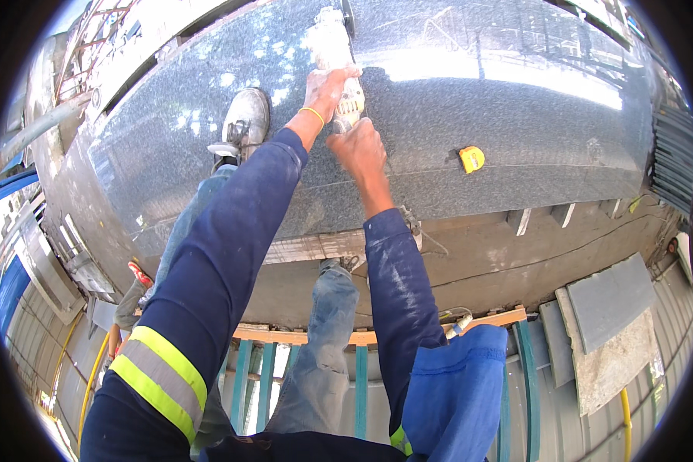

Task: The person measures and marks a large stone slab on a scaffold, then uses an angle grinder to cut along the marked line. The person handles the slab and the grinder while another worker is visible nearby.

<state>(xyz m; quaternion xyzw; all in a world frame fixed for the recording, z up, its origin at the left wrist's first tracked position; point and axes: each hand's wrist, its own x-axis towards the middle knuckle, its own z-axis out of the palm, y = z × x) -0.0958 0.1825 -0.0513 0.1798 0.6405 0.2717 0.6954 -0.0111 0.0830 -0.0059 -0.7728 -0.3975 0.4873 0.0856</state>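
"What is being done?"

"A grinder [331, 45] seems to be used on the grey stone slab [531, 131], over its far side."

"How is it held?"

"Its body is wrapped by the fingers of the left hand [328, 91]; its back end is squeezed by those of the right hand [362, 154]."

"What is needed next?"

"A firm grip, probably, so the thin disc [349, 18] is kept straight."

"And the stone?"

"It is flat and speckled, and light is thrown back by its shiny top. A yellow, round-edged tape measure [472, 159] is seen on it."
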